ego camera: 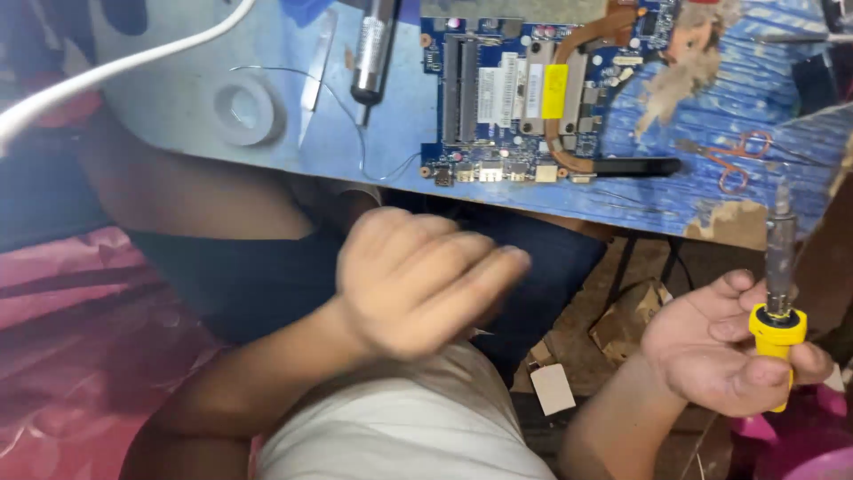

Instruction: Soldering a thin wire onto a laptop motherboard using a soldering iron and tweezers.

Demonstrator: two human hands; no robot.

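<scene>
My right hand grips the yellow handle of a soldering iron, whose grey metal shaft points up toward the edge of the blue workbench. My left hand is blurred below the bench edge, over my lap, fingers curled loosely with nothing seen in them. On the bench lies a blue circuit board with a copper heat pipe and a yellow sticker.
On the bench are a roll of white tape, a slim blade, a black and silver cylindrical tool, a thin wire, orange-handled scissors and a white cable. Cardboard scraps lie on the floor below. Pink cloth is at left.
</scene>
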